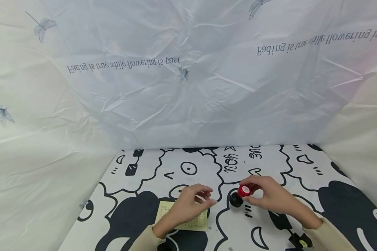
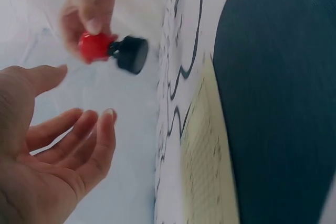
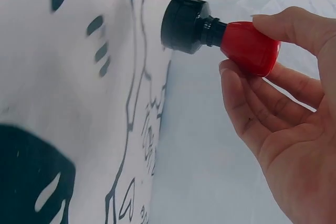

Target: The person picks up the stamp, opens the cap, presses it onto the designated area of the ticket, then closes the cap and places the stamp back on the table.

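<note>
My right hand [image 1: 270,195] pinches the red handle [image 3: 251,49] of a stamp between thumb and fingers. The stamp's round black base [image 3: 184,23] points down toward the table and is held clear of it, as the left wrist view [image 2: 131,54] also shows. Left of it, my left hand [image 1: 190,205] hovers with loosely bent fingers and nothing between them. Below the left hand lies a yellow sheet of paper [image 1: 198,223] printed with a grid; hand and wrist hide part of it.
The white tablecloth [image 1: 204,177] has black cartoon drawings. A small black thing with a yellowish centre [image 1: 302,242] lies by the right sleeve, its kind unclear. Pale printed sheeting [image 1: 188,104] hangs behind the table and along both sides.
</note>
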### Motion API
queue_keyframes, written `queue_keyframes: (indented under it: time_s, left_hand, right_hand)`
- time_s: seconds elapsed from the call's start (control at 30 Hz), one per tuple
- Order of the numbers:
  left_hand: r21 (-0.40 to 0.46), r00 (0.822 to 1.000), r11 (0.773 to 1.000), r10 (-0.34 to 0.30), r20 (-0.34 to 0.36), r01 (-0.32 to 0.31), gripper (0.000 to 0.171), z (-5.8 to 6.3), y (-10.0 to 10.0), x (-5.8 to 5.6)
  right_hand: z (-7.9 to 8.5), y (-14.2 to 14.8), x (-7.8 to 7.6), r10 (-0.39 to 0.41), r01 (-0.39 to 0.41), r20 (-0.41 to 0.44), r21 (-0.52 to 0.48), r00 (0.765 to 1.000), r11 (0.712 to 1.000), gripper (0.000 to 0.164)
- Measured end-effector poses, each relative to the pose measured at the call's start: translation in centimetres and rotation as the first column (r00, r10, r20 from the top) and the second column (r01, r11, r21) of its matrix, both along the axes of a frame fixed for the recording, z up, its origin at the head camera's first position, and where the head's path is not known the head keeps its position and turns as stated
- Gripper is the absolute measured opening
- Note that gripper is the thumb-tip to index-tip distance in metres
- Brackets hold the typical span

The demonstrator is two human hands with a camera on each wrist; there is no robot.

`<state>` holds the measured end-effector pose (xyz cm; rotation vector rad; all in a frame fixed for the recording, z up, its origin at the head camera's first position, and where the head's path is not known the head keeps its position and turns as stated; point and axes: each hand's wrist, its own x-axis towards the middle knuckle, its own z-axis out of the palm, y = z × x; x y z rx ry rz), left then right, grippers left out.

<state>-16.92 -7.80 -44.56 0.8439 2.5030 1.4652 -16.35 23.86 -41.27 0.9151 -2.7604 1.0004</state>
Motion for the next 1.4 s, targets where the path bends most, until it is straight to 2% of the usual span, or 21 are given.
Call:
queue_keyframes:
  time_s: [0.13, 0.3, 0.5, 0.63, 0.87, 1.1, 1.23, 1.4]
  left_hand:
    - [0.104, 0.998, 0.995, -0.012, 0.068, 0.005, 0.047, -0.3, 1.5, 0.1]
    - [0.185, 0.997, 0.982, -0.041, 0.062, 0.029, 0.057, -1.0, 3.2, 0.5]
    - [0.297, 0.996, 0.954, -0.063, 0.066, 0.040, 0.062, -1.4, 4.6, 0.8]
    - [0.323, 0.995, 0.946, -0.052, 0.080, 0.023, 0.062, -1.4, 4.9, 0.9]
    - [0.414, 0.982, 0.910, -0.074, 0.176, -0.006, 0.050, -1.1, 5.0, 0.7]
    - [0.463, 0.975, 0.886, -0.110, 0.195, 0.008, 0.046, -0.6, 4.5, 0.2]
    - [0.459, 0.973, 0.888, -0.123, 0.197, 0.020, 0.047, -0.3, 4.2, 0.1]
    - [0.427, 0.978, 0.904, -0.112, 0.177, 0.026, 0.046, 0.2, 4.0, 0.0]
  right_hand:
    - [0.6, -0.4, 0.6, -0.002, 0.002, 0.011, -0.061, 1.000, 0.998, 0.038]
    - [1.1, -0.7, 1.1, -0.019, 0.021, 0.019, -0.105, 1.000, 0.994, 0.038]
    - [0.8, -0.7, 1.4, -0.042, 0.045, 0.018, -0.204, 0.999, 0.978, 0.040]
    - [0.6, -0.6, 1.6, -0.053, 0.057, 0.022, -0.267, 0.998, 0.962, 0.040]
    - [0.2, -0.6, 1.9, -0.070, 0.088, 0.067, -0.335, 0.995, 0.938, 0.042]
    - [-0.4, -0.8, 2.0, -0.040, 0.079, 0.109, -0.384, 0.993, 0.920, 0.042]
    - [-0.7, -0.7, 2.1, -0.036, 0.087, 0.137, -0.392, 0.990, 0.916, 0.044]
    - [-1.1, -0.5, 2.2, -0.044, 0.097, 0.145, -0.381, 0.988, 0.919, 0.044]
